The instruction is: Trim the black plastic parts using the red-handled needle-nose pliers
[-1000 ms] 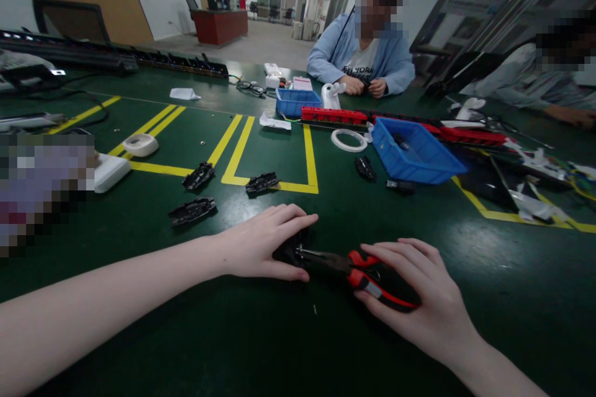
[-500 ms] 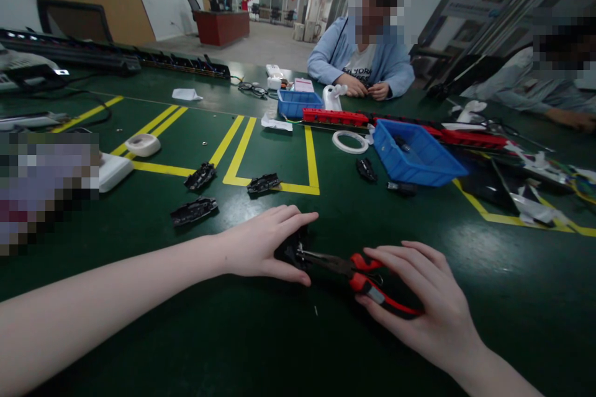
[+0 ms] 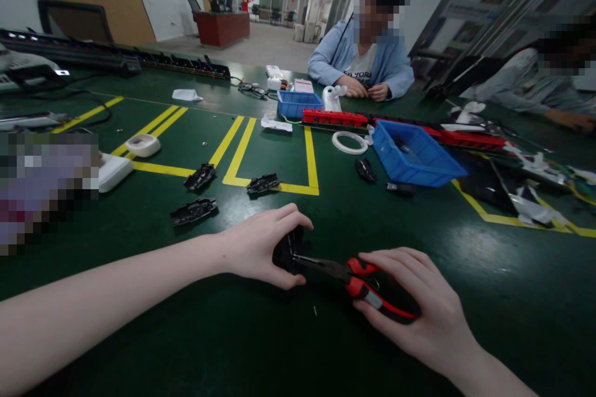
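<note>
My left hand grips a small black plastic part between thumb and fingers, just above the green table. Much of that part is hidden by the hand. In my right hand are red-handled needle-nose pliers, their jaws pointing left with the tips against the black part. Whether the tips pinch anything is too small to tell. A tiny pale sliver lies on the table below the pliers. Beyond my left hand rest several black plastic shells, the nearest shell to the left, another shell ahead.
A blue bin stands ahead right, beside a white tape roll and another black piece. A smaller blue bin and a red strip lie farther back. A person sits across the table; another sits far right.
My right hand and the pliers have shifted slightly left, bringing the tips farther into the black part. The left fingers have curled in a little more around it.
</note>
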